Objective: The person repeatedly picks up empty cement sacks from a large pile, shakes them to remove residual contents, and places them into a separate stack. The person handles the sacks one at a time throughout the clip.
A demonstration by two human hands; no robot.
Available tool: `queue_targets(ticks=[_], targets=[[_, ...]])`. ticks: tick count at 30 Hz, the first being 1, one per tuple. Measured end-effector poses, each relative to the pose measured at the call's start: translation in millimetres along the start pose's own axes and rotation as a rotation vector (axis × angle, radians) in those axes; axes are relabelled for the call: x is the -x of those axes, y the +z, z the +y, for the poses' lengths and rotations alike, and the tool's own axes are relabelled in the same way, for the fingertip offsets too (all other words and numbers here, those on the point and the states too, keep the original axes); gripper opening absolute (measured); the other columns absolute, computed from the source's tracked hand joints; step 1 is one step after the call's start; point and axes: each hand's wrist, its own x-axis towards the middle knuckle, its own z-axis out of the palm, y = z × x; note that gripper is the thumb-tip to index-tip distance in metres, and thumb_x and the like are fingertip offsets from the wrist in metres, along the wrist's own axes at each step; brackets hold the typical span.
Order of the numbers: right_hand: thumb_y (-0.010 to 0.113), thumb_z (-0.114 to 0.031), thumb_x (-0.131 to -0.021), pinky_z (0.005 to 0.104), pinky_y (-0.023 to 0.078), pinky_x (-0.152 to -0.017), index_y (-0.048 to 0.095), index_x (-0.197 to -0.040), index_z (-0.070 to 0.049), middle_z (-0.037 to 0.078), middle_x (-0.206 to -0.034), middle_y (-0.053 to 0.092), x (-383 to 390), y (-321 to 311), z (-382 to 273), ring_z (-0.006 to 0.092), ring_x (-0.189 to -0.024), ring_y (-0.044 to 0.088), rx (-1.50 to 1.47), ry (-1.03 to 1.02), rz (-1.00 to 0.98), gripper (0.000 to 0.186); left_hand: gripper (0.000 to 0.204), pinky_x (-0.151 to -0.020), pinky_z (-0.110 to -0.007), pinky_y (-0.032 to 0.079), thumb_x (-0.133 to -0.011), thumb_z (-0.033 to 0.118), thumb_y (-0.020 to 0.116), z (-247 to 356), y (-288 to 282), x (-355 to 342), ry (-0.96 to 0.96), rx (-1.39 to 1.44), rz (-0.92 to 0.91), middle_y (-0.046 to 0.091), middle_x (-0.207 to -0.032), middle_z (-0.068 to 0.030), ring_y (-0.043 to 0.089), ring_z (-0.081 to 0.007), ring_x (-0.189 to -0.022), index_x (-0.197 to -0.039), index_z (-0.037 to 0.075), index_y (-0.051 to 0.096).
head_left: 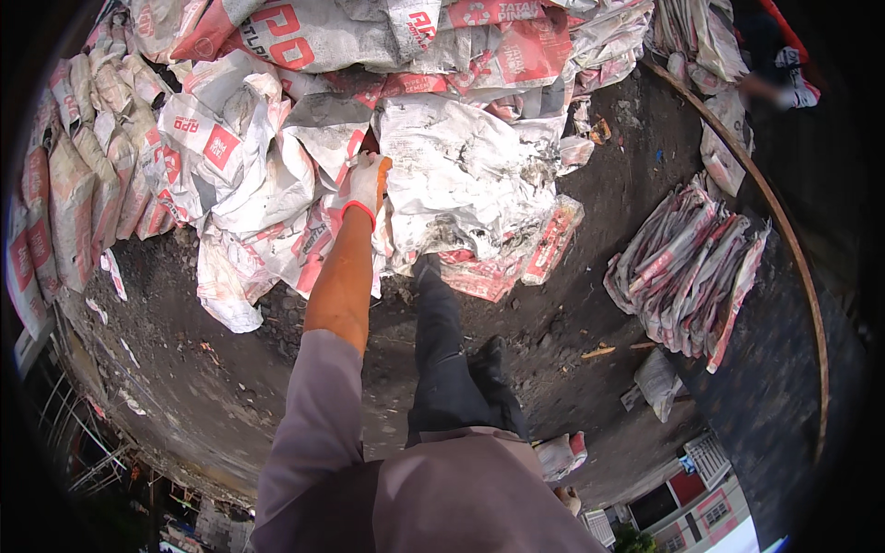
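Observation:
My left hand (367,182), in a white and orange work glove with a red cuff, reaches into the heap of used cement sacks. Its fingers close on the edge of a crumpled white and red cement sack (330,138); the fingertips are partly hidden by the folds. Just right of the hand, a large dirty white sack (461,166) lies spread out, with dark stains on it. Beneath its near edge a red printed sack (479,275) sticks out by my foot. My right hand cannot be made out.
Sacks stand in a packed row (88,189) at the left. On the right lies a stack of flattened sacks (687,267), with a long curved pole (784,221) beyond it. Another person's foot (800,83) shows at far right. Dark loose dirt (406,350) covers the ground.

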Motion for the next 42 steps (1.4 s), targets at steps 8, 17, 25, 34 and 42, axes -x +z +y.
queue_targets(ticks=[8, 17, 25, 34, 42], targets=[[0.066, -0.02, -0.088, 0.0295, 0.046, -0.061, 0.063, -0.111, -0.006, 0.001, -0.083, 0.066, 22.5, 17.2, 23.9, 0.0123, -0.069, 0.058, 0.141, 0.01, 0.009, 0.028, 0.042, -0.066, -0.03, 0.046, -0.095, 0.016, 0.058, -26.4, 6.1, -74.0, -0.092, 0.085, 0.087, 0.06, -0.098, -0.0063, 0.055, -0.0149, -0.075, -0.133, 0.014, 0.04], [0.066, -0.018, -0.087, 0.0284, 0.045, -0.059, 0.063, -0.109, -0.006, 0.0, -0.079, 0.064, -6.5, 16.7, 39.4, 0.0113, -0.066, 0.056, 0.15, -0.008, -0.047, 0.024, 0.062, -0.056, -0.028, 0.048, -0.088, 0.012, 0.066, -15.4, 49.8, -36.7, 0.017, 0.005, 0.005, 0.06, -0.102, -0.009, 0.061, -0.0185, -0.069, -0.142, 0.011, 0.035], [0.063, -0.013, -0.084, 0.0269, 0.043, -0.057, 0.058, -0.117, 0.0, 0.001, -0.076, 0.058, -6.3, 21.9, -68.6, 0.0109, -0.063, 0.05, -0.046, -0.223, -0.156, 0.036, 0.068, -0.069, -0.027, 0.05, -0.09, 0.006, 0.062, -38.5, 184.0, 119.2, 0.229, -0.124, -0.317, 0.063, -0.104, -0.0097, 0.061, -0.0173, -0.078, -0.15, 0.004, 0.03], [0.066, -0.009, -0.088, 0.0254, 0.053, -0.066, 0.051, -0.132, -0.001, 0.014, -0.113, 0.062, 129.4, 55.6, -468.6, 0.0155, -0.086, 0.065, -0.1, -1.588, 0.122, 0.047, 0.068, -0.082, -0.043, 0.05, -0.081, 0.021, 0.069, -106.8, 306.0, 330.8, 0.663, -0.851, -0.48, 0.056, -0.119, -0.0249, 0.061, -0.0381, -0.1, -0.141, 0.006, 0.04], [0.066, -0.041, -0.083, 0.0398, 0.051, -0.08, 0.055, -0.128, 0.0, 0.019, -0.103, 0.068, 112.3, 47.0, -508.6, 0.0343, -0.094, 0.067, -0.017, -1.175, 0.113, 0.061, 0.078, -0.088, -0.048, 0.051, -0.078, 0.026, 0.071, -211.4, 349.2, 435.1, 0.612, -0.827, -0.685, 0.041, -0.14, -0.0232, 0.05, -0.0452, -0.119, -0.143, 0.007, 0.031]])
